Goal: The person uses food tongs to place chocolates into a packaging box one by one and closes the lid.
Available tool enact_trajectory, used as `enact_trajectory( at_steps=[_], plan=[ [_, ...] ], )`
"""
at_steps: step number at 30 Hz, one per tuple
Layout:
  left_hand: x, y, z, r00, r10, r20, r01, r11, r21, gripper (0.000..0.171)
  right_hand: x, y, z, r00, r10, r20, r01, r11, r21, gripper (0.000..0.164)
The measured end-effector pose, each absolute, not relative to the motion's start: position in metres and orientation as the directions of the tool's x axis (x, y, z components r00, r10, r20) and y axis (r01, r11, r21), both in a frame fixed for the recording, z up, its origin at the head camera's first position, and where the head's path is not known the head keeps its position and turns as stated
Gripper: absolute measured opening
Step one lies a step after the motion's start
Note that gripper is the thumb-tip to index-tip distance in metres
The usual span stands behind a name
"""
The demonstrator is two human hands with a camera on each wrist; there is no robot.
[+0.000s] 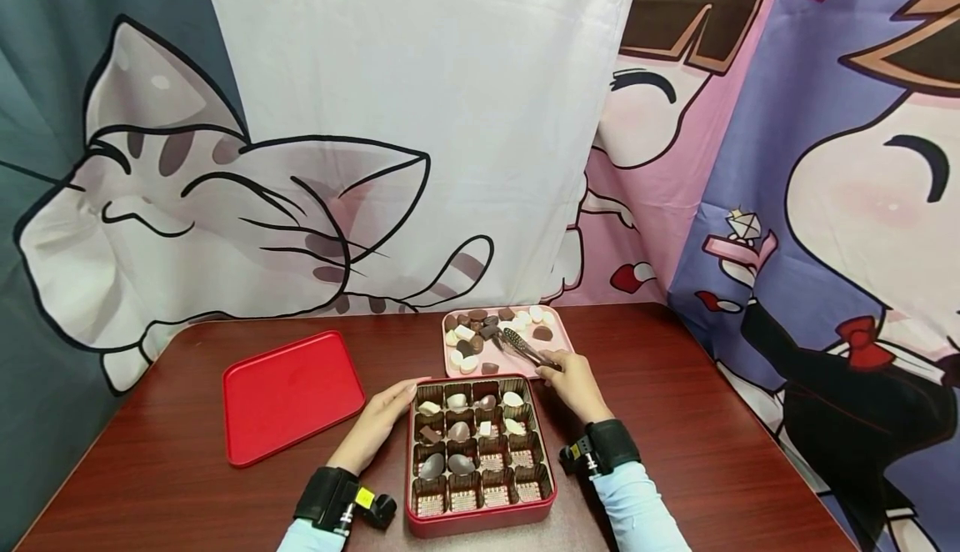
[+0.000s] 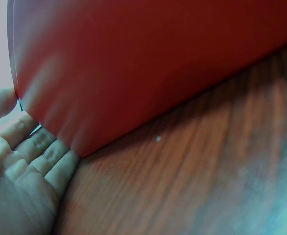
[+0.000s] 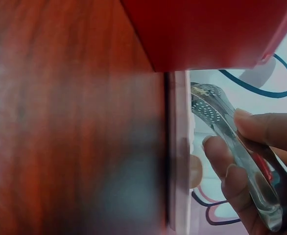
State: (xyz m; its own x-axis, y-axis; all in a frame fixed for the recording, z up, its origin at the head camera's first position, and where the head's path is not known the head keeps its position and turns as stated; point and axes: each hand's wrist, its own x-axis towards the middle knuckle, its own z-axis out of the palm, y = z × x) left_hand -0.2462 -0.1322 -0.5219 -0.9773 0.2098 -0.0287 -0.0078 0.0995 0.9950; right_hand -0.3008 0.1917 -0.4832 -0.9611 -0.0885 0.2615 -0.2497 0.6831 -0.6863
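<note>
A red box with a gold divided insert stands at the table's front. Chocolates, white, brown and dark, lie in several compartments of its far and left part; the nearest row holds none. My left hand rests against the box's far left corner, its fingers straight along the red side and its thumb at the edge. Thumb and fingers of my right hand pinch metal tongs with perforated tips. The tongs reach over a pink tray, tips at the dark chocolates there.
A red lid lies on the brown table to the left of the box. More white and brown chocolates are spread over the pink tray, right behind the box. A printed curtain hangs along the table's far edge.
</note>
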Motion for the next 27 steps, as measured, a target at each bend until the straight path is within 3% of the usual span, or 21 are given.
enact_trajectory(
  at_steps=[19, 27],
  plan=[
    [-0.245, -0.134, -0.521, -0.973, 0.229, -0.021, 0.006, 0.115, 0.993, 0.045, -0.269, 0.197, -0.419, -0.941, -0.194, 0.278, -0.337, 0.630, -0.699, 0.037],
    [-0.246, -0.134, -0.521, -0.975, 0.218, -0.040, -0.013, 0.122, 0.992, 0.046, -0.255, 0.200, -0.400, -0.925, -0.276, 0.261, -0.379, 0.614, -0.693, 0.032]
  ],
)
